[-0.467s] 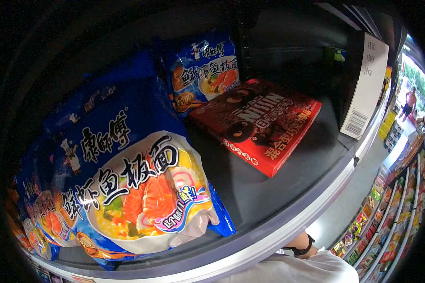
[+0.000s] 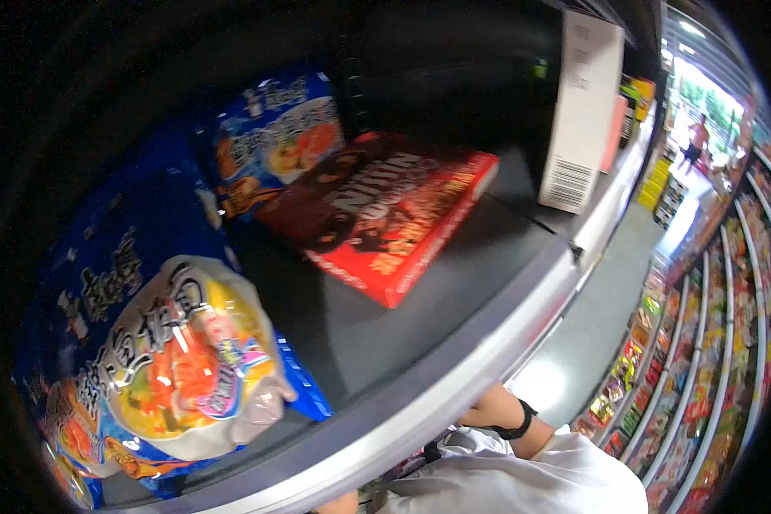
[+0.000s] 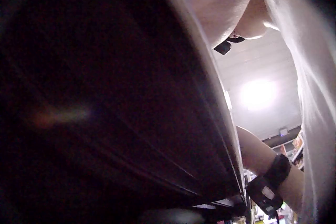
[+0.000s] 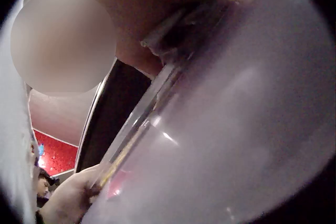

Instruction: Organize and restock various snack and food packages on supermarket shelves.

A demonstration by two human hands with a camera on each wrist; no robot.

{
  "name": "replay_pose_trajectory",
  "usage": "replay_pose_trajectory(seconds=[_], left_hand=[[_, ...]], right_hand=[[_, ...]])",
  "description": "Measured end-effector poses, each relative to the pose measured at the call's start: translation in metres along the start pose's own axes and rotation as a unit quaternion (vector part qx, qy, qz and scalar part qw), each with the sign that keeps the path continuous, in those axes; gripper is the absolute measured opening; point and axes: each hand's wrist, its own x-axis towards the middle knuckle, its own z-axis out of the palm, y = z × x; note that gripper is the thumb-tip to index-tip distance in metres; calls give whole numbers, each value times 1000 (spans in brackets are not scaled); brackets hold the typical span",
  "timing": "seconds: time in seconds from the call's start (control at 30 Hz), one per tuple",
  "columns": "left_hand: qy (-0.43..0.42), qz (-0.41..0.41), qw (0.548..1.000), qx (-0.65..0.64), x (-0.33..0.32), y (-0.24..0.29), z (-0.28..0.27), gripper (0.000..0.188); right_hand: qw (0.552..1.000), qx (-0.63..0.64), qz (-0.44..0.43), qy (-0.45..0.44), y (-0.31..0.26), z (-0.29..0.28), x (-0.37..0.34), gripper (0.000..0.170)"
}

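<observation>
Below the shelf edge in the head view, my right forearm with a black strap (image 2: 518, 420) reaches down, its hand mostly hidden. A bit of my left hand (image 2: 339, 504) shows at the bottom. The right wrist view has a large pale, shiny plastic-wrapped packet (image 4: 226, 119) close to the camera. My right hand (image 4: 152, 8) grips its edge at the top, beside crinkled clear film (image 4: 173, 37). Lower down, my left hand (image 4: 68, 198) holds the same edge. What the packet contains cannot be told. A dark ridged surface (image 3: 115, 98) fills most of the left wrist view.
Blue noodle packs (image 2: 171, 343) stand on the dark shelf (image 2: 317, 334), with another noodle pack (image 2: 278, 137) behind. A red flat box (image 2: 385, 206) lies beside them. A white box (image 2: 582, 111) stands upright farther right. Across the aisle are stocked racks (image 2: 711, 343); a distant person (image 2: 696, 141) stands beyond.
The head view has turned right, so the shelf goods sit farther left in it. More of my right forearm and white clothing shows, and part of my left hand has appeared at the bottom.
</observation>
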Motion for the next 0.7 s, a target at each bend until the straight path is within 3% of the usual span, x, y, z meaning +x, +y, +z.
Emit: replay_pose_trajectory(seconds=[0.13,0.23,0.3,0.37,0.43,0.5,0.53,0.57,0.63,0.7], left_hand=[[-1,30,999,-10,19,20,-10,26],[4,34,999,-14,34,34,-15,23],[84,-64,994,-25,40,68,-15,22],[125,-99,980,-119,31,63,-11,21],[198,-6,978,-66,26,59,-7,24],[212,52,975,-50,21,56,-6,24],[261,52,961,-70,24,73,2,25],[260,52,961,-74,19,80,7,25],[230,153,960,-50,4,92,16,26],[187,179,955,-147,-4,113,37,22]], right_hand=[[994,29,-103,28,-13,-6,8,34],[993,17,-111,24,-28,-11,8,39],[992,-12,-119,42,-28,-10,0,39],[981,-73,-162,76,-24,-8,-13,37],[968,-159,-189,35,-21,-9,-27,34],[949,-208,-230,44,-10,-7,-41,33],[948,-212,-233,48,-4,-5,-48,32],[947,-215,-232,48,4,-6,-53,32],[937,-228,-265,7,20,-12,-63,33],[935,-227,-273,17,37,-28,-66,33]])
